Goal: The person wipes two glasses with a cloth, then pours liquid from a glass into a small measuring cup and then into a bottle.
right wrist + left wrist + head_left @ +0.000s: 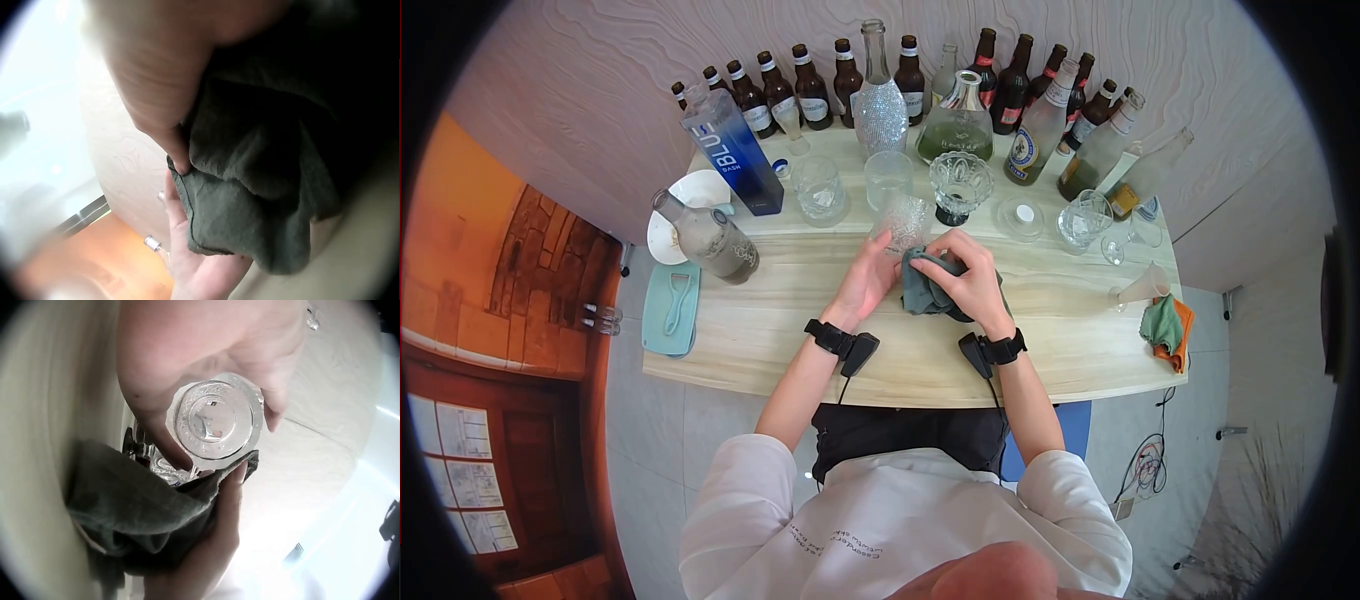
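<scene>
My left hand [866, 278] grips a clear textured drinking glass [903, 219] above the table, its fingers curled round the side. The round base of this glass faces the left wrist view, with raised marks on it. A dark grey-green cloth [920, 292] is pinched between the thumb and fingers of my right hand [978, 282], right beside the glass. In the right wrist view the cloth's folds hang down and cover part of the left hand and all of the glass.
Behind the hands stand a clear tumbler [889, 180], a footed glass bowl [960, 184] and a blue bottle [735, 150]. Several brown bottles [809, 88] line the wooden table's [800, 310] back edge. A peeler [677, 305] lies left; green and orange cloths [1163, 328] lie right.
</scene>
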A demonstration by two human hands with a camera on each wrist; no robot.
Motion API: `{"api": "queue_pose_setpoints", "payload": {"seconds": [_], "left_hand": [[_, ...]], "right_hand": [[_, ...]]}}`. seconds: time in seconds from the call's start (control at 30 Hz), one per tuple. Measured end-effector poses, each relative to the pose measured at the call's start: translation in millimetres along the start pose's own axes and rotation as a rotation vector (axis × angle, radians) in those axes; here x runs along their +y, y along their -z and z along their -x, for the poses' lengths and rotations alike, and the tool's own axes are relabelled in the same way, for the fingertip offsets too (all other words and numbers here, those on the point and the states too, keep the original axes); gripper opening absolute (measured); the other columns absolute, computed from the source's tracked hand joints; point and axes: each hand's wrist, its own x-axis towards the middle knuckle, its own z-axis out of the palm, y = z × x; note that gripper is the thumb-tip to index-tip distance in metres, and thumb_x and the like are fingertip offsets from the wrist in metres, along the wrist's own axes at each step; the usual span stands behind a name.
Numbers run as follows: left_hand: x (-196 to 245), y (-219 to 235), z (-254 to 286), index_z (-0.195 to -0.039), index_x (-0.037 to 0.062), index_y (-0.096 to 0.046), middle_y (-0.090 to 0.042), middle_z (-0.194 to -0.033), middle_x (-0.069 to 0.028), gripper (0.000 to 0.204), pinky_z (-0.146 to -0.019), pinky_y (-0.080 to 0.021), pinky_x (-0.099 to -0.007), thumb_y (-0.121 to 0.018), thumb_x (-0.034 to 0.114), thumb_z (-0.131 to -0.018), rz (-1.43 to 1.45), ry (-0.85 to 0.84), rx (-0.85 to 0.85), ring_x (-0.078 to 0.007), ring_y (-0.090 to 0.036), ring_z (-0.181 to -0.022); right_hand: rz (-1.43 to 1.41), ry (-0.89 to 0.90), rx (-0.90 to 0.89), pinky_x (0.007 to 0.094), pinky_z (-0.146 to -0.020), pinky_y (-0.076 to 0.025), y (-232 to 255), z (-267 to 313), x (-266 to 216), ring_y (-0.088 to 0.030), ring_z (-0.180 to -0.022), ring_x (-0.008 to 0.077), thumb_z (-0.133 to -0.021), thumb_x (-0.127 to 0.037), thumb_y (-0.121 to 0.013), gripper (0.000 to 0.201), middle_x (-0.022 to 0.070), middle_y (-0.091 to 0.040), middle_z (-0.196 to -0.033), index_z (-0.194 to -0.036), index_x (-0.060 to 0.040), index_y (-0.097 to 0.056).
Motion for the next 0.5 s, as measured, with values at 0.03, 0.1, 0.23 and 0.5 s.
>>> {"api": "queue_pose_setpoints", "payload": {"seconds": [0.03, 0.1, 0.23, 0.5], "left_hand": [[-2, 2, 0, -0.152, 0.0049, -0.041, -0.058, -0.144, -0.011, 0.068, -0.109, -0.045, -0.0391, -0.064, 0.043, -0.102, -0.047, -0.008, 0.01, -0.0222, -0.058, -0.129], [-6, 6, 0, -0.153, 0.0066, -0.041, -0.057, -0.146, -0.0097, 0.068, -0.109, -0.045, -0.0388, -0.067, 0.04, -0.1, -0.142, -0.025, 0.033, -0.0208, -0.056, -0.131], [-8, 10, -1, -0.153, 0.0068, -0.043, -0.056, -0.148, -0.0083, 0.071, -0.112, -0.041, -0.0385, -0.072, 0.038, -0.096, -0.108, 0.022, 0.011, -0.02, -0.053, -0.134], [-7, -2, 0, -0.148, 0.003, -0.049, -0.057, -0.148, -0.0077, 0.07, -0.119, -0.035, -0.0382, -0.068, 0.047, -0.097, -0.135, 0.009, -0.027, -0.0218, -0.052, -0.136]], "right_hand": [[0.004, -0.004, -0.007, 0.0297, -0.058, -0.039, 1, 0, -1, -0.048, -0.063, 0.0135, -0.083, -0.014, -0.086, 0.022, 0.0026, -0.062, -0.082, -0.089, -0.0019, -0.068], [0.011, -0.013, -0.022, 0.031, -0.058, -0.042, 3, 0, -2, -0.049, -0.061, 0.0155, -0.083, -0.015, -0.086, 0.022, 0.0045, -0.062, -0.081, -0.09, -0.0026, -0.069], [-0.028, -0.06, 0.137, 0.0289, -0.056, -0.038, 0, 0, 4, -0.046, -0.059, 0.0121, -0.086, -0.013, -0.084, 0.021, 0.0034, -0.062, -0.082, -0.093, -0.001, -0.069], [-0.185, -0.22, 0.285, 0.0256, -0.054, -0.032, 1, 1, 25, -0.039, -0.059, 0.0044, -0.089, -0.012, -0.083, 0.021, -0.0019, -0.057, -0.077, -0.095, 0.0002, -0.068]]}}
